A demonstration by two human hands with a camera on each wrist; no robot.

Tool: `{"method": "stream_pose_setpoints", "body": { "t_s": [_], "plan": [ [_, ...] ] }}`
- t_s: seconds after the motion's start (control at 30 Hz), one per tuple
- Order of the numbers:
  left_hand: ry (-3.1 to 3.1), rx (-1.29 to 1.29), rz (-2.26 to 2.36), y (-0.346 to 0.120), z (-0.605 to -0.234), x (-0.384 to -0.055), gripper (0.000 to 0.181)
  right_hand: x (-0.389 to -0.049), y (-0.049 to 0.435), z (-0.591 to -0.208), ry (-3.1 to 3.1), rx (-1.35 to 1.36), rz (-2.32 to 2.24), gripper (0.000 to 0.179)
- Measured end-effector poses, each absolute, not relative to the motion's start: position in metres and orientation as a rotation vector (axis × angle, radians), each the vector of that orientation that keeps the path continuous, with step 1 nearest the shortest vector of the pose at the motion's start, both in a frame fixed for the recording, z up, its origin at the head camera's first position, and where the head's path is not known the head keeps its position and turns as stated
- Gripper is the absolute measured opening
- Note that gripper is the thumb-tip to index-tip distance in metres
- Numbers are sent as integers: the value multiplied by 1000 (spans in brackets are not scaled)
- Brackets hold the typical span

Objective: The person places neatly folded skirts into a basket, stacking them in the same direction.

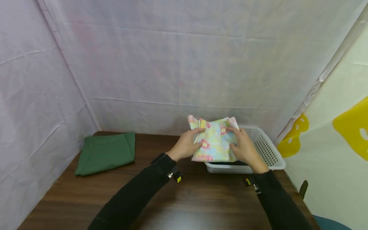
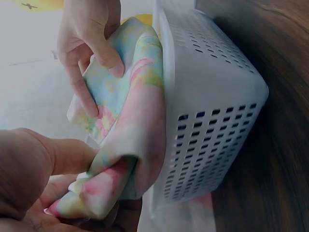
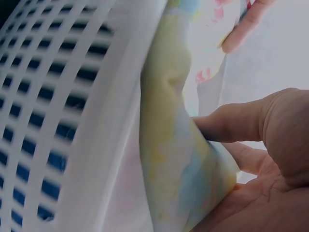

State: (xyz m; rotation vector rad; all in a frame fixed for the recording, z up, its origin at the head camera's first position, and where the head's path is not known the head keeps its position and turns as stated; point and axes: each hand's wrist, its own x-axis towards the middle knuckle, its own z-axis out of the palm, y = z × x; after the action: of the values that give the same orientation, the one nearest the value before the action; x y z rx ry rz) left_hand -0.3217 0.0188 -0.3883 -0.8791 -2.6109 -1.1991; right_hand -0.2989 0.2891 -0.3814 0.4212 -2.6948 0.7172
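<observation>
A folded floral cloth [image 1: 214, 145] in pastel pink, yellow and blue is held up over the left part of a white plastic basket [image 1: 276, 159]. My left hand [image 1: 185, 145] grips its left edge; in the left wrist view the thumb lies on the bunched layers of the cloth [image 2: 140, 116], with fingers beneath. At the opposite edge my right hand [image 1: 245, 147] pinches the cloth [image 3: 169, 145] between thumb and fingers, close beside the rim of the basket [image 3: 116, 96]. Dark fabric [image 1: 237, 163] shows inside the basket under the cloth, which hides much of the interior.
A folded green cloth [image 1: 107, 153] lies flat at the left of the brown wooden table [image 1: 184, 198]. Pale fabric walls [image 1: 178, 64] rise behind the table and at its left. A cream sheet with yellow shapes [image 1: 293, 137] hangs on the right, close to the basket.
</observation>
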Motion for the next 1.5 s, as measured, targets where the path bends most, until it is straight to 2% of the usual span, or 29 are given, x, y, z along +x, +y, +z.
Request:
{"method": "stream_pose_setpoints", "body": {
  "t_s": [0.4,0.67,0.8,0.97,1.13,1.33,1.5],
  "plan": [
    [-2692,-951,-1146,57,-398,-333,70,-307,317,-384,-2696,350,652,65],
    [-2702,-991,-1028,71,-405,-344,71,-314,328,-387,-2666,355,660,60],
    [-2761,-950,-813,72,-410,-338,65,-315,333,-397,-2757,343,641,59],
    [-2762,-897,-615,66,-411,-331,48,-312,339,-405,-3012,293,586,58],
    [-2711,-927,-607,55,-415,-330,38,-309,339,-409,-3047,239,554,60],
    [-2647,-945,-672,31,-417,-326,36,-306,332,-412,-2957,249,465,61],
    [-2668,-874,-667,-3,-423,-326,40,-301,320,-416,-2789,323,520,56]
  ]
}}
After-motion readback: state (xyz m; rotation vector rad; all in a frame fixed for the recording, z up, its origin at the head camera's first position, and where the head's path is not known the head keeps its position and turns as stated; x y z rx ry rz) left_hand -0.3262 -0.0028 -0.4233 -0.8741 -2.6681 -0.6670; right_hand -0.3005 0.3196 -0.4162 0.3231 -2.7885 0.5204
